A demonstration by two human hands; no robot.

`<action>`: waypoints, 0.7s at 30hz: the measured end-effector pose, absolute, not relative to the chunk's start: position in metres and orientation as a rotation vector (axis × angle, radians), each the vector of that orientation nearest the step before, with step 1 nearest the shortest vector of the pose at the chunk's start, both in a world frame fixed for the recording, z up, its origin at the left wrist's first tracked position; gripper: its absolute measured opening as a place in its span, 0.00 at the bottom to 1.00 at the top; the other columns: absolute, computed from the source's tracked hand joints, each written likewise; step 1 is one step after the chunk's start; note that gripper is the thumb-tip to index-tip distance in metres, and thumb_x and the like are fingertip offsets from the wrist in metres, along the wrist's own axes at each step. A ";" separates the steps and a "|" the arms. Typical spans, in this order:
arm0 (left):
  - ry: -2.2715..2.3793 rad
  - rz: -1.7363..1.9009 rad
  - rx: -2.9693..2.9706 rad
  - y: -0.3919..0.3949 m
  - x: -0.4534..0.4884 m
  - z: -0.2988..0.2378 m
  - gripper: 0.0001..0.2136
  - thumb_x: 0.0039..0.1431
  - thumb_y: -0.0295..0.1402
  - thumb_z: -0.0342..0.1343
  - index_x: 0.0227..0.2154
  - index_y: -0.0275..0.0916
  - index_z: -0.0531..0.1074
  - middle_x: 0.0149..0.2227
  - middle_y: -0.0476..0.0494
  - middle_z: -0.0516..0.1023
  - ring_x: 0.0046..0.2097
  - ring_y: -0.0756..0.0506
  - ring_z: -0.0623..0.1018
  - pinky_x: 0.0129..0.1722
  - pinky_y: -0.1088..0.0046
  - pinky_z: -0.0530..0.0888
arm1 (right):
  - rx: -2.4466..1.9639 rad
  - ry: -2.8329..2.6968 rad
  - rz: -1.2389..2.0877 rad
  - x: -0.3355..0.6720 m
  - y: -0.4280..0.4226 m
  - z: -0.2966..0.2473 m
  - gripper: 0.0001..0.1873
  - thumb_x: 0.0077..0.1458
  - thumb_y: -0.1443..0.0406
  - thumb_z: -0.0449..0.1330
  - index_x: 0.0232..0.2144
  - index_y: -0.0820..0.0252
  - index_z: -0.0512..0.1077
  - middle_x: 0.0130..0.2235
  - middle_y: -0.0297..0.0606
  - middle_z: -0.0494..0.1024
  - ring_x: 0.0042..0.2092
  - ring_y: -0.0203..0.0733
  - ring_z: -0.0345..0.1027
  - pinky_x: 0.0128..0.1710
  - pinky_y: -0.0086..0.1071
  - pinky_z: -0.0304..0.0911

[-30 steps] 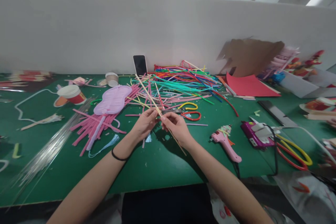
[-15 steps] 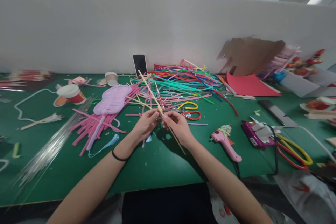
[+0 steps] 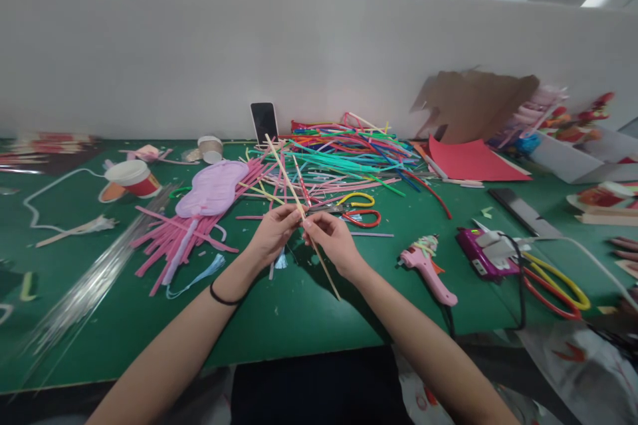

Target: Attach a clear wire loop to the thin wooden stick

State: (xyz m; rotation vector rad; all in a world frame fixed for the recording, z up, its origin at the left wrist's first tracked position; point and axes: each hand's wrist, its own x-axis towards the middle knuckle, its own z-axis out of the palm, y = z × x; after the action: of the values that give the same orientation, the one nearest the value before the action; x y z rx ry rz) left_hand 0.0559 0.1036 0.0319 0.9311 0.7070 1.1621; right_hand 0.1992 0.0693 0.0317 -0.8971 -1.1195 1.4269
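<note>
Though close, scissors [image 3: 342, 209] just beyond the hands [image 3: 331, 240].

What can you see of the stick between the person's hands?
The stick is long, thin and nearly straight, pale cream above the hands, thinner and browner below; it looks wooden, though the upper part may be wrapped. It slants over the green table, far end to the left, near end to the right. The left hand and right hand pinch it around its middle.
</note>
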 end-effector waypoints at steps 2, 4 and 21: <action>0.692 1.164 0.924 0.103 0.057 0.032 0.18 0.39 0.40 0.74 0.30 0.33 0.81 0.27 0.47 0.77 0.28 0.51 0.74 0.30 0.75 0.73 | -0.889 -1.119 1.425 0.200 0.069 0.031 0.20 0.48 0.48 0.68 0.29 0.58 0.72 0.23 0.29 0.73 0.23 0.32 0.65 0.22 0.27 0.56; 0.665 1.169 0.903 0.102 0.057 0.032 0.19 0.39 0.40 0.75 0.32 0.34 0.82 0.28 0.46 0.78 0.29 0.51 0.74 0.30 0.75 0.73 | -0.876 -1.119 1.418 0.200 0.070 0.030 0.19 0.48 0.49 0.68 0.30 0.58 0.72 0.23 0.29 0.73 0.23 0.32 0.65 0.23 0.27 0.57; 0.716 1.147 0.944 0.102 0.056 0.032 0.18 0.40 0.43 0.74 0.31 0.34 0.81 0.24 0.48 0.76 0.26 0.51 0.74 0.27 0.76 0.73 | -0.897 -1.111 1.454 0.200 0.069 0.031 0.19 0.47 0.49 0.68 0.30 0.58 0.72 0.24 0.29 0.74 0.24 0.32 0.66 0.24 0.27 0.59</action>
State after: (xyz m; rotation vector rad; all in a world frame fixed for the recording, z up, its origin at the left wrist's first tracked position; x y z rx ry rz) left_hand 0.0562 0.1023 0.0320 0.9436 0.7161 1.1470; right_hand 0.2001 0.0686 0.0315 -0.8972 -1.1112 1.4543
